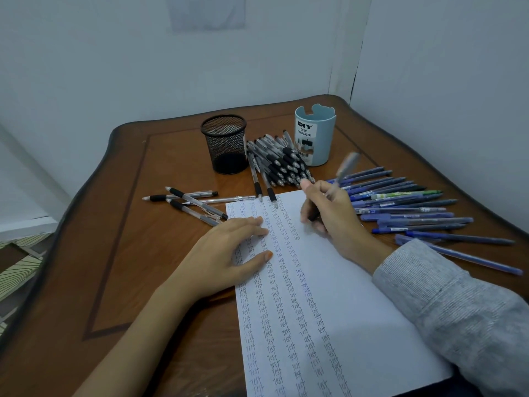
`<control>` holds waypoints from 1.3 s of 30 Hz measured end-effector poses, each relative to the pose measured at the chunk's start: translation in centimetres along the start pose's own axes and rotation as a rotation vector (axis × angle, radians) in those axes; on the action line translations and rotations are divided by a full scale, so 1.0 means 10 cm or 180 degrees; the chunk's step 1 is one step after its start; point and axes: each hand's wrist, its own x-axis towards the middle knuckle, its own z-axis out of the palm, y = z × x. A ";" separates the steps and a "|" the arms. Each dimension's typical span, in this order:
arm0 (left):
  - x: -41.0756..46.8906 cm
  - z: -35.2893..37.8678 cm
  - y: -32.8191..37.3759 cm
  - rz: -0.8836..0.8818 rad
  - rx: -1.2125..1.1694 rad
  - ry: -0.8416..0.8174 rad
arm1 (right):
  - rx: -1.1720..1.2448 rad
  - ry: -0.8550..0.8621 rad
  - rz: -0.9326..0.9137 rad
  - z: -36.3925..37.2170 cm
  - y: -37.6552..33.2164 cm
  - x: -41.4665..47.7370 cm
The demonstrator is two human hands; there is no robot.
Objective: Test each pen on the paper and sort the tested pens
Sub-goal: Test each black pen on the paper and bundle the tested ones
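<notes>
There are 1 paper sheet (357,296), 1 mesh cup (226,144), 1 blue organizer (315,136), 1 held pen (345,167), 4 loose pens (197,203) and 2 dense pen heaps (282,164).

The person is wearing a long, light grey knitted sleeve (458,310) on the right side. The grey is taking a bluish cast. Its knit is running in fine ribs across the arm, giving the fabric a corded, faintly striped look. The sleeve is fitting loosely and is bunching into soft folds above the wrist. It is ending at the wrist in a ribbed cuff (398,262). The right hand (332,216) is showing bare beyond that cuff. The left hand (229,253) and left forearm (148,333) are showing bare all the way down to the lower edge of the view. The left thumbnail (268,255) is showing, trimmed short.
</notes>
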 end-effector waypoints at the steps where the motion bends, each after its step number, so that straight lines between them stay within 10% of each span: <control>1: 0.00 0.00 0.00 0.0002 0.0002 -0.0004 | -0.0082 -0.0030 -0.0001 0.01 0.00 0.00; 27: 0.00 -0.01 0.01 0.0045 0.0020 0.0002 | -0.0205 -0.0155 0.0135 -0.03 0.01 0.08; 32: 0.00 -0.01 0.00 0.0033 0.0018 -0.0010 | -0.2065 0.0389 -0.0971 -0.07 -0.20 0.34; 39: 0.00 0.00 0.00 0.0041 0.0019 -0.0001 | -0.2737 0.1116 -0.1188 0.02 -0.31 0.95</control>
